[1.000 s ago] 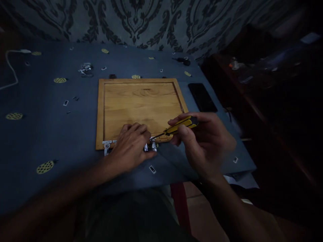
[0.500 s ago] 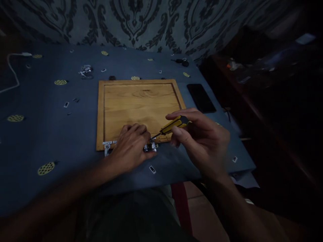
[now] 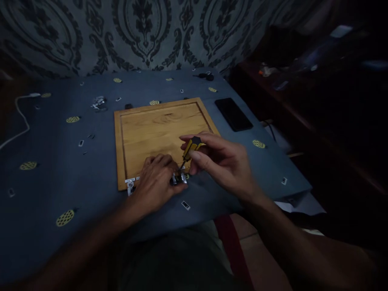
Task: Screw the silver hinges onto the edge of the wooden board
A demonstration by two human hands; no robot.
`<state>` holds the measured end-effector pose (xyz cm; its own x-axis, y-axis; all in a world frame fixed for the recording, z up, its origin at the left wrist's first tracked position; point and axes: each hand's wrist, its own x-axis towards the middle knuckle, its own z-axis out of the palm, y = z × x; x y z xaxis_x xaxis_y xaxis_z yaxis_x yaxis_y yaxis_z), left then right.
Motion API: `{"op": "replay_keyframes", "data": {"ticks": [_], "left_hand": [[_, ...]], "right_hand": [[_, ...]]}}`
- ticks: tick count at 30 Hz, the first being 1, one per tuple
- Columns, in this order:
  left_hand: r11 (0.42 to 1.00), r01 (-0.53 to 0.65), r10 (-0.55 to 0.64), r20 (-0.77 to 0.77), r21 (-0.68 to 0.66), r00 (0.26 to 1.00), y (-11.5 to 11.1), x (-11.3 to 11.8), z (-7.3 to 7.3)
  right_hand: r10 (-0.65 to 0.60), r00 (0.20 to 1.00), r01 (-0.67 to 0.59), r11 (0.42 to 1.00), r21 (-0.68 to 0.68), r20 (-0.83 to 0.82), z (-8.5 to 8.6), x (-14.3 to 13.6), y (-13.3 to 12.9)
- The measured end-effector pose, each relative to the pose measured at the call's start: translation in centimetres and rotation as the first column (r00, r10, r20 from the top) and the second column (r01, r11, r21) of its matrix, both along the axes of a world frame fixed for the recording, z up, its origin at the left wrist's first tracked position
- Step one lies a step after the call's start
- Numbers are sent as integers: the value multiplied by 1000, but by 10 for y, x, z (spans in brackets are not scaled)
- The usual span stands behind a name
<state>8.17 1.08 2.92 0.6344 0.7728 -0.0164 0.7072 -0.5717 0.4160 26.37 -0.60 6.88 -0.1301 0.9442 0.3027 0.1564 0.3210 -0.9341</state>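
Observation:
A framed wooden panel (image 3: 151, 129), like a cabinet door, lies flat on the table. On its near edge sit two metal hinges: one hinge (image 3: 130, 185) at the left corner, the other hinge (image 3: 183, 178) further right. My left hand (image 3: 156, 180) is closed around that right hinge and rests against the panel's edge; its fingertips are partly hidden. In my right hand (image 3: 222, 161) is a yellow and black screwdriver (image 3: 190, 149), held between thumb and fingers. The screwdriver is tilted steeply, and its tip reaches down to the right hinge.
A black phone (image 3: 233, 114) lies right of the panel. Loose metal hardware (image 3: 99, 104) and a few small screws (image 3: 91, 136) are on the left of the patterned tablecloth (image 3: 100, 169). Keys (image 3: 206, 76) lie at the back, a white cable (image 3: 22, 111) at far left.
My right hand has moved left and brought the screwdriver to a steeper angle over the right hinge. My left hand stays at that hinge. The camera view has tilted and shifted.

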Motion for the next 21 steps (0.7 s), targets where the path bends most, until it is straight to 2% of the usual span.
{"op": "replay_keyframes", "data": {"ticks": [10, 17, 21], "left_hand": [[1000, -17, 17, 15, -8, 1000, 0, 1, 1], [1000, 11, -11, -2, 20, 1000, 1, -1, 0], [1000, 1, -1, -22, 22, 1000, 0, 0, 2]], "right_hand": [[-97, 995, 97, 995, 16, -4, -10, -6, 9], [-280, 955, 290, 950, 115, -97, -3, -8, -3], [-302, 948, 313, 942, 122, -102, -1, -7, -7]]}}
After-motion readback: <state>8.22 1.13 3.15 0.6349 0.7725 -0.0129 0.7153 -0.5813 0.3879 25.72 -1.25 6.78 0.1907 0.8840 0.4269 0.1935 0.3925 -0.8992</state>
